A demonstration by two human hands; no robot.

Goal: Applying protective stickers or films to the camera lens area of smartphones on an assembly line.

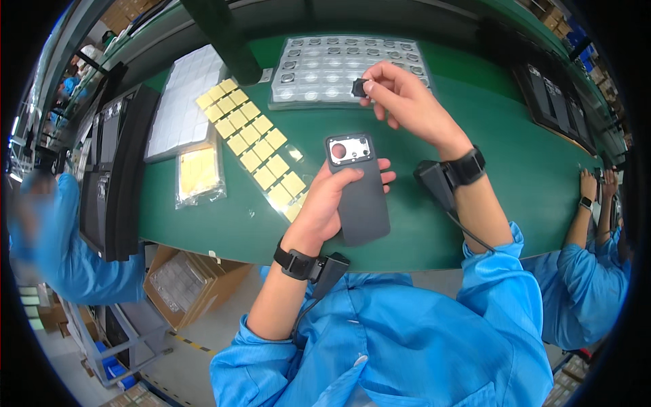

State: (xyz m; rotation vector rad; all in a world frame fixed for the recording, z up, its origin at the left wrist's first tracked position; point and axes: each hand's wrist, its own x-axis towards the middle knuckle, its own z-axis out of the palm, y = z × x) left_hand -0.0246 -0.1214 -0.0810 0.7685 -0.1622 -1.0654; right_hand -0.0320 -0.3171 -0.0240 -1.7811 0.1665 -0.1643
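Note:
My left hand (324, 205) grips a dark grey phone case (365, 203), thumb on its back and fingertips showing past its right edge. The case's camera area at the top carries a white and silver plate with a round hole. Above and to the right, my right hand (405, 102) pinches a small black square part (359, 87) between thumb and fingers. That part is held over the front edge of a clear plastic tray (308, 100), whose pockets hold several round ring-like parts, mostly in the back rows. The case and the black part are apart.
Left of my hands lies a sheet of yellow pads (251, 139). Beyond it are a stack of white trays (183, 102) and a bagged yellow pack (199, 175). Black trays stand at the left (112, 176) and right (556, 102). A green post (227, 44) rises behind; co-workers sit on both sides.

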